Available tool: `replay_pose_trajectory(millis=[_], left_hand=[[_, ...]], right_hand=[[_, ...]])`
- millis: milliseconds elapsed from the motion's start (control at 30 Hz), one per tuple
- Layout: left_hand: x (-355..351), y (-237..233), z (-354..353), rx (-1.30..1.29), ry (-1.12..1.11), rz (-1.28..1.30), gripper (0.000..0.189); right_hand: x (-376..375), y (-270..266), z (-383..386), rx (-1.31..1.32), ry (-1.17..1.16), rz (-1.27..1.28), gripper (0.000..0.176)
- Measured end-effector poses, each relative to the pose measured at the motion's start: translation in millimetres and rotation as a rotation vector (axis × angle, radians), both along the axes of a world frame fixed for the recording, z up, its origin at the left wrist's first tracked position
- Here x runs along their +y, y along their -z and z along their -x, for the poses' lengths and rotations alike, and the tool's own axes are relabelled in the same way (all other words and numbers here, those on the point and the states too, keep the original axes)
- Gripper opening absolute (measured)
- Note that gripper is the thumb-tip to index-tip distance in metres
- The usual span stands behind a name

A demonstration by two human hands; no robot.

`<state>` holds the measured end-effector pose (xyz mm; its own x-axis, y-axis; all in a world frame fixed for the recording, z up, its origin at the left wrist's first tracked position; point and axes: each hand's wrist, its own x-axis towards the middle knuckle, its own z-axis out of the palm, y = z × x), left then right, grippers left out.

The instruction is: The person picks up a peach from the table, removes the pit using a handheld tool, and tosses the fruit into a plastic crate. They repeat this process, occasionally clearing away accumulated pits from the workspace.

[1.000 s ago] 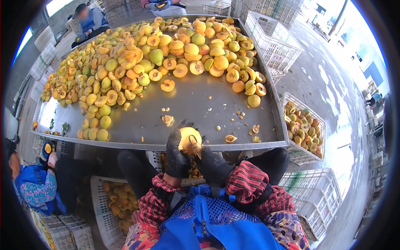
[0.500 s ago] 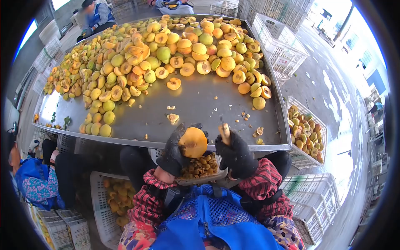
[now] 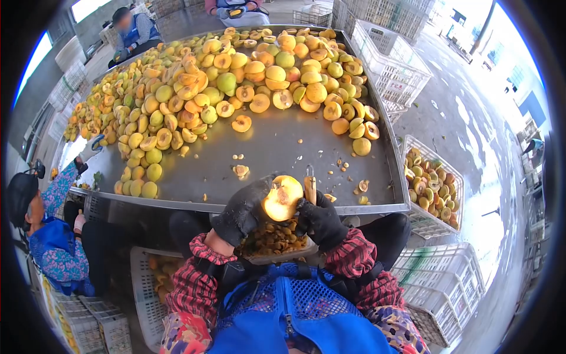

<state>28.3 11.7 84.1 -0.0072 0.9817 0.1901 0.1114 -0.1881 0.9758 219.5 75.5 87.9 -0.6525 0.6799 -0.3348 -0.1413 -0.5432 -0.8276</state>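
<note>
My left hand (image 3: 242,212), in a black glove, is closed around a yellow peach half (image 3: 282,198), with its cut face up and a brownish hollow showing. My right hand (image 3: 321,221), also black-gloved, grips a small pitting knife (image 3: 310,187) with a wooden handle and a narrow metal loop pointing up. Its fingers touch or nearly touch the fruit's right edge. Both hands are over the near edge of the metal table (image 3: 265,150). Below them, a container of brownish scraps (image 3: 274,239) is partly hidden by the hands.
A large heap of peach halves (image 3: 194,88) covers the table's far side. Crates of fruit stand at right (image 3: 433,189) and lower left (image 3: 144,289). A white crate (image 3: 439,283) sits by my right knee. A co-worker (image 3: 56,248) is at left; others sit across the table.
The peach half has turned and shifted slightly right, its face now paler. My right hand has come in beside it. The co-worker at left has leaned in, reaching an arm over the table.
</note>
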Motion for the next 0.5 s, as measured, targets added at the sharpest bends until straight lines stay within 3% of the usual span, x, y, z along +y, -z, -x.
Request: replay_pose_trajectory(millis=[67,200,233,333,400,467,500], left_hand=[[5.6,32.7,-3.2,-0.408,-0.124,0.149,0.049],[2.9,3.6,-22.4,-1.348,-0.107,0.274,0.057],[1.8,-0.7,-24.6,-1.432,-0.102,0.274,0.061],[-12.3,-25.9,-33.3,-1.471,-0.133,0.257,0.062],[-19.7,-6.7,-32.3,-0.903,-0.238,0.125,0.063],[-22.9,11.7,-27.1,-0.898,-0.247,0.082,0.063],[-23.6,16.8,-24.3,-1.18,-0.202,0.106,0.063]], right_hand=[[-8.7,-0.7,6.3,0.047,0.047,0.04,0.027],[-29.3,-6.5,11.5,-0.069,-0.013,0.007,0.03],[-31.2,-8.2,10.2,-0.05,-0.052,0.002,0.033],[-29.5,1.7,8.2,-0.099,-0.109,-0.116,0.035],[-28.3,-26.4,-3.9,-0.163,-0.206,-0.145,0.035],[-24.7,-45.2,-10.1,-0.256,-0.282,-0.239,0.035],[-23.0,-47.1,-12.4,-0.319,-0.306,-0.316,0.034]])
